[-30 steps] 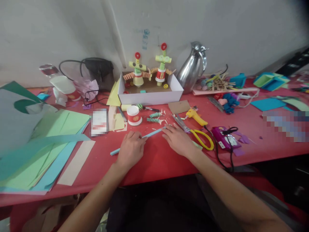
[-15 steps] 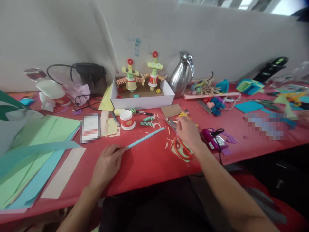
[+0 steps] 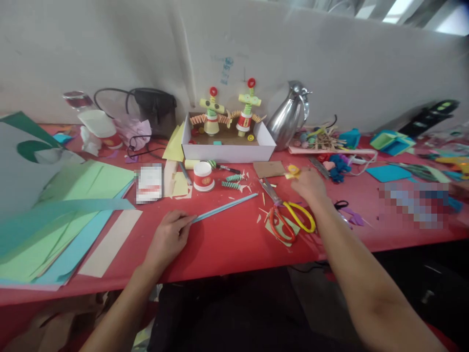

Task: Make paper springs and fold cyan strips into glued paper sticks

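My left hand (image 3: 170, 239) pinches one end of a narrow light-blue paper strip (image 3: 226, 207), which slants away to the right across the red table. My right hand (image 3: 310, 188) is curled, with its fingertips on a small round yellow object (image 3: 293, 170); how they grip it is partly hidden. Just left of my right wrist lies a pair of scissors (image 3: 280, 205) with one orange and one yellow handle, its blades pointing away. A pale green paper scrap (image 3: 282, 230) shows under the handles. Beyond the strip are green coiled paper springs (image 3: 232, 181) and a red-and-white paper cup (image 3: 203, 176).
A white box (image 3: 229, 152) holding two paper-cup figures stands at the back, beside a steel jug (image 3: 289, 117). Coloured paper sheets (image 3: 91, 186) cover the left side. A brown card piece (image 3: 268, 169) and blue paper (image 3: 388, 172) lie farther right.
My right hand has moved right and away from the scissors, uncovering their yellow handle. The small yellow object has shifted slightly with it. My left hand still holds the strip, and the view has swung left.
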`<state>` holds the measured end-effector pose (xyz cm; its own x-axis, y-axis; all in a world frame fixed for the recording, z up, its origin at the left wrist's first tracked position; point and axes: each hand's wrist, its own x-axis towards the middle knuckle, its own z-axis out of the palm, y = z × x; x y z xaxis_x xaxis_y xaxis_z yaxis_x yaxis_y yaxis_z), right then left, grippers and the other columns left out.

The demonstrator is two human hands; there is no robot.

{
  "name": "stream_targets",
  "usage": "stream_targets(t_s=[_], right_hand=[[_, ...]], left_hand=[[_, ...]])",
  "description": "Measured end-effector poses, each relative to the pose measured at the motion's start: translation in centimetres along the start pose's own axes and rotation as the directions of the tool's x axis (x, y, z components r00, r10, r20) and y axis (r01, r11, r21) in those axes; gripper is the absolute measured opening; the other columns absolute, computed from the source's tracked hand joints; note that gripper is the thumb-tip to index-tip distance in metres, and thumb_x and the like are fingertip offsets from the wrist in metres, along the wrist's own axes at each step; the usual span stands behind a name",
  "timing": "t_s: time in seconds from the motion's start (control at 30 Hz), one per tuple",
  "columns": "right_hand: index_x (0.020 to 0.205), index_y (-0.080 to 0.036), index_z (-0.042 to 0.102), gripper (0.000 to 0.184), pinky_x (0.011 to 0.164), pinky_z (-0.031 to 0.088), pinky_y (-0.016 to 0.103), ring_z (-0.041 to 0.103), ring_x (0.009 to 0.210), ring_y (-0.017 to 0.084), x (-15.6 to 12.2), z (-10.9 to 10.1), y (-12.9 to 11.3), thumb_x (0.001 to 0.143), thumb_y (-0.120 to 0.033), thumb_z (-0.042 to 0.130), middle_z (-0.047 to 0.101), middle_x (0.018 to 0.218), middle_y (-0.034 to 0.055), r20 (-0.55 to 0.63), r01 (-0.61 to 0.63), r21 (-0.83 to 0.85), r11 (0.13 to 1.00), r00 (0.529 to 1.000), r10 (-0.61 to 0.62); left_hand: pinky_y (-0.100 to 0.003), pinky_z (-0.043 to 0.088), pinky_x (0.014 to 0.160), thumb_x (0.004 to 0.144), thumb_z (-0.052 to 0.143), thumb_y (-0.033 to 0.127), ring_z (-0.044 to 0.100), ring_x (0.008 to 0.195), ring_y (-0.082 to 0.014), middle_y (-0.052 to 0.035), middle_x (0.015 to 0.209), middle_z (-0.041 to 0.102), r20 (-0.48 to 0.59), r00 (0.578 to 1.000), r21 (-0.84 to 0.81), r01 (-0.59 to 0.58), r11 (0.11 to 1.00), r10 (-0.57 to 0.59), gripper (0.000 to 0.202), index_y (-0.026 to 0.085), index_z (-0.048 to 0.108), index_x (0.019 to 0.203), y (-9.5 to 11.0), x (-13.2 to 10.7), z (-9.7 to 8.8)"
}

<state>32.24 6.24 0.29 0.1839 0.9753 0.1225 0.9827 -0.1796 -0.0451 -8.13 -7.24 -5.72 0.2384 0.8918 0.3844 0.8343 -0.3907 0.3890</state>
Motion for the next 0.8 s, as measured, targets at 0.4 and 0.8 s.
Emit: stream_targets(t_s=[0.4, 0.8], right_hand=[[0.081, -0.02, 0.057, 0.046, 0.043, 0.036, 0.023, 0.048, 0.043, 0.012, -17.0, 2.3, -7.5, 0.087, -0.066, 0.051, 0.051, 0.051, -0.004, 0.311, -0.181, 0.904, 0.386, 0.9, -0.306], [0.07, -0.02, 0.053, 0.05, 0.039, 0.033, 0.022, 0.044, 0.039, 0.01, -15.9, 3.3, -8.5, 0.084, -0.068, 0.055, 0.047, 0.048, -0.0051, 0.337, -0.228, 0.878, 0.422, 0.919, -0.205]], left_hand=[[-0.038, 0.052, 0.08, 0.092, 0.039, 0.012, 0.058, 0.09, -0.024, -0.0104, 0.097, 0.063, 0.02, 0.997, 0.081, -0.08, 0.993, 0.079, 0.04, 0.021, 0.072, 0.113, 0.5, 0.0, 0.1], [-0.037, 0.05, 0.078, 0.091, 0.039, 0.01, 0.056, 0.087, -0.0232, -0.01, 0.096, 0.062, 0.004, 0.997, 0.077, -0.079, 0.994, 0.079, 0.04, 0.019, 0.071, 0.113, 0.3, -0.1, 0.5]])
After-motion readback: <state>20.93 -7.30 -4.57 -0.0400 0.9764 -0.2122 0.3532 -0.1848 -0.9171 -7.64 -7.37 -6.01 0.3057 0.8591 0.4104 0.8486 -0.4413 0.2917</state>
